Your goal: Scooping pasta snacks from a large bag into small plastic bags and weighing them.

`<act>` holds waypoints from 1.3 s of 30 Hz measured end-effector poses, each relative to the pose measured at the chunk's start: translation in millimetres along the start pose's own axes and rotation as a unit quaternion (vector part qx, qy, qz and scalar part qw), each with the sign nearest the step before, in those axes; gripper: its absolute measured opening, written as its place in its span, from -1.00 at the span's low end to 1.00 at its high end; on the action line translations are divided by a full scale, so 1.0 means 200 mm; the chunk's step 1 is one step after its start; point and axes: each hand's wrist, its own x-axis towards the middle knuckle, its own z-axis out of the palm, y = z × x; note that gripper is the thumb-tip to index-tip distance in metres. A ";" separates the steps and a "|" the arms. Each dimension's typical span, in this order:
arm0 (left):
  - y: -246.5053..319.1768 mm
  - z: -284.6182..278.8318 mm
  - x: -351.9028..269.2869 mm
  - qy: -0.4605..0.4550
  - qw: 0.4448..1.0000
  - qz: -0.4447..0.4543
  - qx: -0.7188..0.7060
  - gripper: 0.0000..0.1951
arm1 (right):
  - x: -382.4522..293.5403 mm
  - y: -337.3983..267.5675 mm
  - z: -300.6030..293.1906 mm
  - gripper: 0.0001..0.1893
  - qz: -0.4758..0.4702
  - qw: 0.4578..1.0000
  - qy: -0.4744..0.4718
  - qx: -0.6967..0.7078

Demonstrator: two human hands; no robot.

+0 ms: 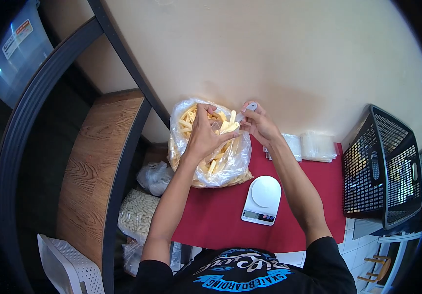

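A large clear plastic bag (229, 172) full of pale yellow, tube-shaped snacks (187, 123) stands on the red cloth, its mouth open. Over that mouth, my left hand (207, 137) has thumb and fingers spread around what looks like a small clear plastic bag (216, 127), mostly hidden by the hand. My right hand (258, 123) grips the whitish handle of a scoop (251, 106). Several snack pieces (230, 125) stick up between the two hands, at the scoop's end. Nearer to me lies a white digital kitchen scale (266, 193) with a bare round platform.
Stacks of clear plastic bags (317, 147) lie near the wall, beside a black perforated basket (383, 172) at right. A wooden shelf (97, 147) with a dark metal frame borders the left. Below it sits a bag of pale peanut-shaped pieces (139, 213). The wall (269, 47) rises behind.
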 end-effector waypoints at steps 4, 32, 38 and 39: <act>-0.04 0.02 0.03 -0.008 0.986 -0.042 -0.161 -0.18 | 0.01 -0.01 -0.01 -0.90 -0.011 1.000 -0.009 0.004; 0.17 -0.15 0.03 -0.184 0.978 -0.054 0.077 -0.08 | -0.02 -0.08 0.14 -0.92 -0.045 0.994 0.097 -0.017; 0.10 -0.06 0.06 -0.029 0.993 0.110 -0.028 0.11 | -0.05 -0.22 0.28 -0.89 -0.150 0.969 0.034 -0.192; 0.11 -0.06 0.06 -0.029 0.993 0.111 -0.029 0.11 | -0.06 -0.23 0.31 -0.88 -0.149 0.960 0.005 -0.237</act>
